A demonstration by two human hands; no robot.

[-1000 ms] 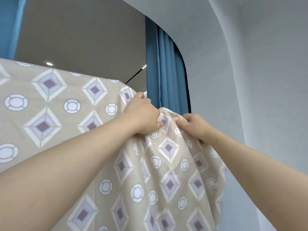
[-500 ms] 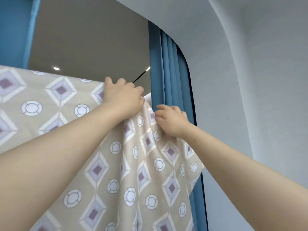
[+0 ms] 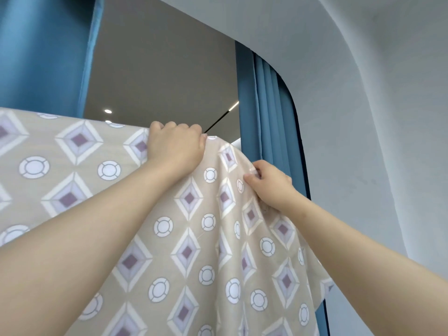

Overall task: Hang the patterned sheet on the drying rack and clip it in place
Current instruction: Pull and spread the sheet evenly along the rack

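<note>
Head view. Sheet (image 3: 189, 238): beige, printed with diamonds and rings, draped over a high horizontal edge and hanging down toward the viewer; the support beneath it is hidden. Left hand (image 3: 175, 147): fingers curled over the sheet's top fold, gripping it. Right hand (image 3: 269, 184): lower and to the right, fingers pinching the sheet's gathered side edge. Blue curtain (image 3: 266, 117): behind, just right of the sheet.

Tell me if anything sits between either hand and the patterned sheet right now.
Nothing visible does. The left hand grips the patterned sheet at its top fold, and the right hand pinches its edge lower down, beside the blue curtain. Both touch the cloth directly. The rack itself is hidden under the sheet.
</note>
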